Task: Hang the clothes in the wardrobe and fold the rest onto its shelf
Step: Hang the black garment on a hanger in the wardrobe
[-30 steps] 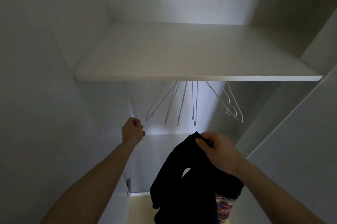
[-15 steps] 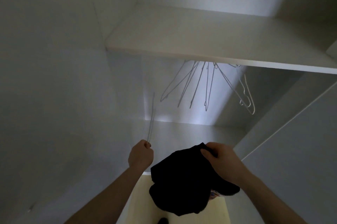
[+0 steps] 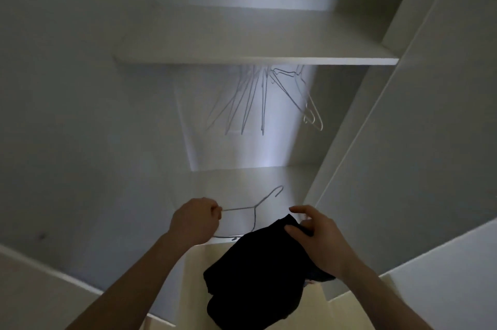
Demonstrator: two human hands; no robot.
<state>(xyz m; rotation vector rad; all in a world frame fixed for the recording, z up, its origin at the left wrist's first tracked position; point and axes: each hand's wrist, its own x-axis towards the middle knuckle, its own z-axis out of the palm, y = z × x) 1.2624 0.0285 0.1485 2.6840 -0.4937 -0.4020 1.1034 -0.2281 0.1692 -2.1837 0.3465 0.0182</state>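
My left hand [image 3: 195, 219] grips one end of a thin wire hanger [image 3: 254, 206], which lies roughly flat in front of the wardrobe with its hook pointing away to the right. My right hand [image 3: 314, 235] pinches the top edge of a black garment [image 3: 255, 270] that hangs down in a bunch below it. The hanger's lower wire runs just beside the garment's top. The wardrobe shelf [image 3: 255, 58] is above, bare.
Several empty wire hangers [image 3: 258, 103] hang under the shelf, one more [image 3: 309, 106] turned sideways at the right. White wardrobe walls close in left and right. The open door panel [image 3: 430, 155] stands at the right. Pale floor shows below.
My left hand has taken a hanger off the rail and brought it down, turning it flat beside the garment. My right hand and the garment stayed low. The view tilted.
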